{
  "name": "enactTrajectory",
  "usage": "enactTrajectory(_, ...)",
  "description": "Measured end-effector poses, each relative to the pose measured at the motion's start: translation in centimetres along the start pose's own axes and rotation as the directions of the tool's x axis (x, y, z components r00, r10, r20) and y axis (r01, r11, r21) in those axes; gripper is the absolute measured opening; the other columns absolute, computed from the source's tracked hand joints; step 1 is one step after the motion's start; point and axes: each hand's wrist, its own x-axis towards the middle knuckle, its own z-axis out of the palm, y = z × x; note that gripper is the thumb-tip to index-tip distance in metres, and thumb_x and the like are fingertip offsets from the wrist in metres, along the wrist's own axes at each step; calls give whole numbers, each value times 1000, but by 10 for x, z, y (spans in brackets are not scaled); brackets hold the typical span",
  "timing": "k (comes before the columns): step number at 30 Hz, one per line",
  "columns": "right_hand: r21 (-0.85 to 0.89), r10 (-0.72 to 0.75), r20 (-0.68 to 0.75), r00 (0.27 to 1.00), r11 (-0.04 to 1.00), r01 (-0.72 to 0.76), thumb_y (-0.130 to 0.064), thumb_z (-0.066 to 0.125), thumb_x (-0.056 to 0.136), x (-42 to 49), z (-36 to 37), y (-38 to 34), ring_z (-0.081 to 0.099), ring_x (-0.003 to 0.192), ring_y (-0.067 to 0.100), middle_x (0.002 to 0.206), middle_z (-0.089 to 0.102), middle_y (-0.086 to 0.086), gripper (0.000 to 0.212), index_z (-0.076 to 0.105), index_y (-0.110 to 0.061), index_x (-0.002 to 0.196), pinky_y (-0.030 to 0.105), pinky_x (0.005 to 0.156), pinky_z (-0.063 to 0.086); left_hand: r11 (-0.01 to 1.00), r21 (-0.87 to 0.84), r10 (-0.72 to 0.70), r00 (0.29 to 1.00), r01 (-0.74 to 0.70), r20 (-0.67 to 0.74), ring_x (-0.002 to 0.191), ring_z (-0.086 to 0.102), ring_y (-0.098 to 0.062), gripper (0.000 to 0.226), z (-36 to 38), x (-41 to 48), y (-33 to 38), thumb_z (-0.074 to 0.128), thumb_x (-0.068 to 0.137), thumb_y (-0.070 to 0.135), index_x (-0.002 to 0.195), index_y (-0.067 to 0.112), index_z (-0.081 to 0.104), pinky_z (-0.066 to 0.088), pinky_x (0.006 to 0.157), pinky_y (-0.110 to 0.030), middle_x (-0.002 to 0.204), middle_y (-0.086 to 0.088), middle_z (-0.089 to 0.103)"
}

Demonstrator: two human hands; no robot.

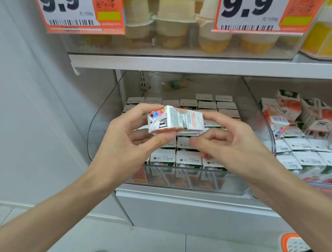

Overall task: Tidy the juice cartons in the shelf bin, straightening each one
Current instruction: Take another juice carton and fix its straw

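Observation:
A small white juice carton (177, 119) lies on its side in the air above the clear shelf bin (101, 119). My left hand (127, 144) grips its left end, thumb below and fingers over the top. My right hand (228, 140) holds its right end with curled fingers underneath. Inside the bin, several cartons (187, 158) stand upright in neat rows, tops showing.
A second clear bin (258, 98) to the right holds several cartons (307, 118) lying jumbled at odd angles. The shelf above (176, 63) carries fruit cups and two orange 9.9 price signs (251, 5). A grey wall is at the left; floor tiles and shoes show below.

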Motion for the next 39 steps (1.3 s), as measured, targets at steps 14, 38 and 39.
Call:
enactTrajectory(14,119,-167,-93,982,977,177,-26,78,90,-3,2,-4,80,86,10,99,82,-8,30,66,-21,118,16,78,59,995,85,-44,999,44,5,105,76,-15,51,-4,4,-6,80,87,33,133,35,60,62,91,-38,118,6,75)
enactTrajectory(38,-551,-428,65,902,738,390,-51,56,92,-17,-80,2,60,106,7,114,62,-13,47,70,-29,131,18,91,45,941,306,68,966,-146,251,112,68,-2,39,61,22,-10,82,92,29,128,35,67,57,95,-38,110,17,75)
enactTrajectory(39,-565,-422,64,904,732,381,-50,57,92,-18,-85,3,60,105,6,112,62,-15,46,69,-28,131,16,90,44,942,303,68,965,-146,254,112,68,-1,41,67,23,-10,83,91,30,128,36,67,57,95,-39,109,18,75)
